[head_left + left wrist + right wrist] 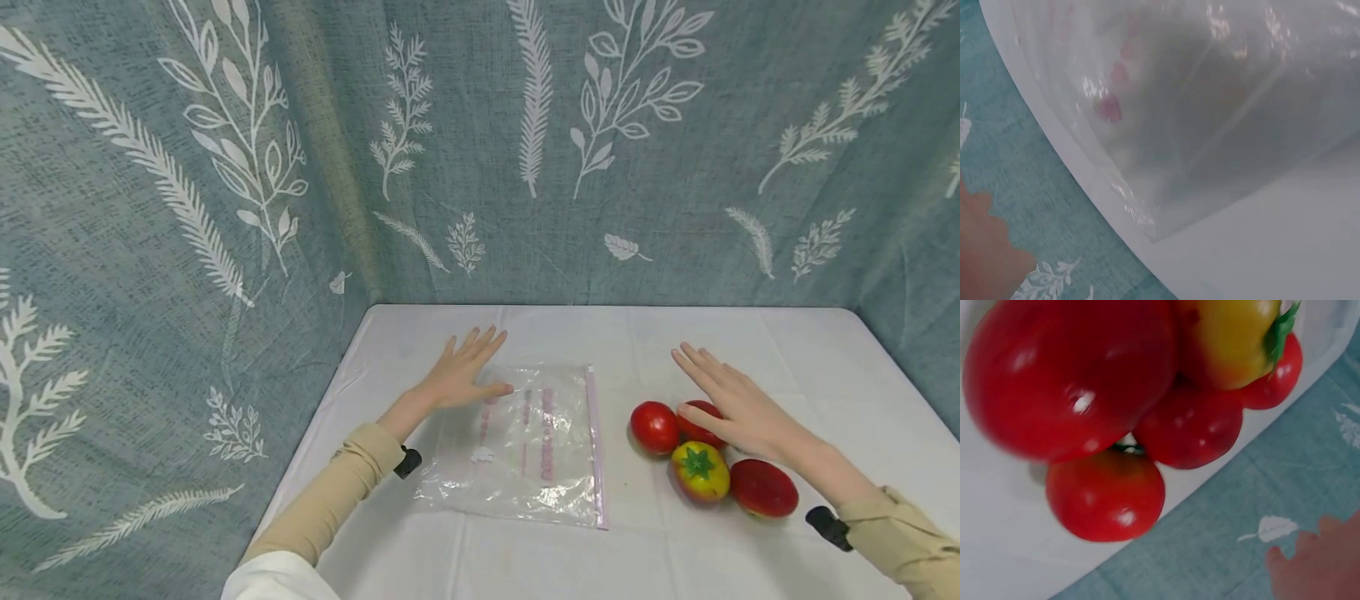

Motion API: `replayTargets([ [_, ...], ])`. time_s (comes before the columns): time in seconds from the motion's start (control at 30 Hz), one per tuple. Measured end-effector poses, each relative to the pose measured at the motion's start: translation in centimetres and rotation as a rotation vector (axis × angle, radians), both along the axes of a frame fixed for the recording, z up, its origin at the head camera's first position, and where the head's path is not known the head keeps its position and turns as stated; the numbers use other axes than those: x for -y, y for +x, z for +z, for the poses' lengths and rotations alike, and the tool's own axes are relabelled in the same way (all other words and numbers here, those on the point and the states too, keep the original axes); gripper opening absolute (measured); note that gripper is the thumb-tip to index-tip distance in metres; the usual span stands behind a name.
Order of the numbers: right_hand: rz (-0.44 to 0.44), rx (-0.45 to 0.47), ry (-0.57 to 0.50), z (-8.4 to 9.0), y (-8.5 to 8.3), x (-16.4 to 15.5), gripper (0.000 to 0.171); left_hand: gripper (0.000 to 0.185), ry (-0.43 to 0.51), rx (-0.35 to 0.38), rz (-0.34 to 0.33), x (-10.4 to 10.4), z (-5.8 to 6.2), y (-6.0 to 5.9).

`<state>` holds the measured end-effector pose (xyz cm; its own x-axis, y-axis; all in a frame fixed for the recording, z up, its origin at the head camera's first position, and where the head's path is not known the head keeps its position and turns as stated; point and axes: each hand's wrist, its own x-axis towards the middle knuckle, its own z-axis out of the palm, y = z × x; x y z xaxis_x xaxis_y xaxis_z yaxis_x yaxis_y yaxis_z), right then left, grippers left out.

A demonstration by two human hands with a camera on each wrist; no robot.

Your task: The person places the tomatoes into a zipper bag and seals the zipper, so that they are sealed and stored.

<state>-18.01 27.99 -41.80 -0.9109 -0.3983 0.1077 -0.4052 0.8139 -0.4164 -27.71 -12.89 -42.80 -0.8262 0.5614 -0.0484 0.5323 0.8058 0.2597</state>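
Note:
A clear zip bag [525, 442] with pink print lies flat on the white table [825, 367]; the left wrist view shows its glossy corner [1210, 112]. My left hand [468, 367] is spread palm down at the bag's far left corner, its thumb at the bag's edge. Several tomatoes lie in a cluster right of the bag: a red one [654, 427], a yellow-red one with a green stem [700, 472] and another red one [763, 487]. My right hand [723, 392] is flat with straight fingers over the cluster, partly hiding a red tomato [701, 427]. Neither hand holds anything.
Blue-grey curtains with white leaf print [525, 150] close in the table at the back and on both sides. In the right wrist view the tomatoes [1104, 494] fill the frame beside the table's edge. Bare tablecloth lies in front of the bag.

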Motion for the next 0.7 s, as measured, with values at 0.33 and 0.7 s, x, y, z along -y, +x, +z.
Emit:
replayTargets([
  [0.33,0.033,0.095,-0.018,-0.7,0.7,1.9,0.08,0.09,-0.003,0.045,-0.077,-2.0,-0.6,1.3],
  [0.7,0.077,0.156,0.001,-1.1,1.7,4.4,0.081,0.09,0.043,0.142,-0.145,-4.3,-1.5,2.5],
])
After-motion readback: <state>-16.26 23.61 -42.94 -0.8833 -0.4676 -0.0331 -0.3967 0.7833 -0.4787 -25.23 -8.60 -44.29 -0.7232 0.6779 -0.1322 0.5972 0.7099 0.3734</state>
